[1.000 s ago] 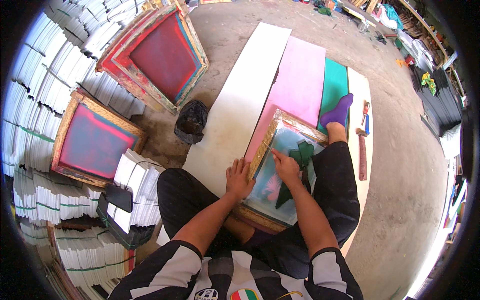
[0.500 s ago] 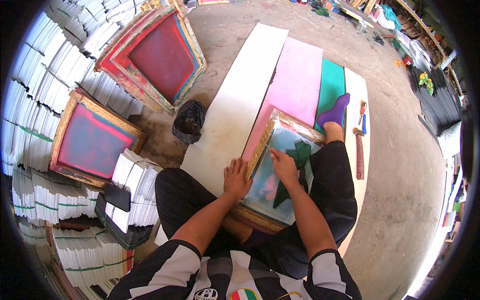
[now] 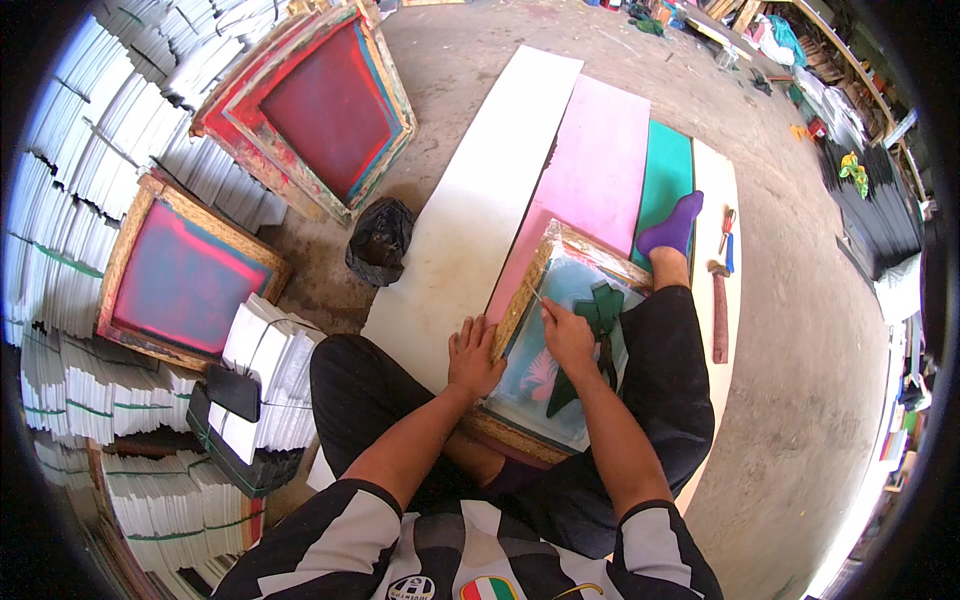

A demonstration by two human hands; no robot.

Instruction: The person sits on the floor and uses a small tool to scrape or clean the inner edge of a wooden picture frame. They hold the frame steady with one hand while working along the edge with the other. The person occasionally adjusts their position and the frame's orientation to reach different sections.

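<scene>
A wood-framed printing screen (image 3: 521, 308) lies between my legs, with a bluish mesh and a pale pink leaf-like motif. My left hand (image 3: 474, 358) rests on its left rail, fingers stretched out and slightly spread. My right hand (image 3: 568, 338) is closed round a thin metal tool (image 3: 537, 294), whose tip reaches the inner side of that rail. The tool's handle is hidden in my fist, so its exact kind does not show. Crumpled dark green cloth (image 3: 602, 308) lies on the mesh beside my right hand and partly under my forearm.
White (image 3: 480, 180), pink (image 3: 598, 150) and green sheets (image 3: 668, 160) lie under the frame. A hammer (image 3: 719, 315) and a red-handled tool (image 3: 727, 222) lie right. Left are a black plastic bag (image 3: 380, 243), more screens (image 3: 190, 277), a phone (image 3: 233, 393) and paper stacks (image 3: 150, 500).
The view has shifted very slightly. Both hands keep nearly the same places, and the tool's tip stays at the left rail.
</scene>
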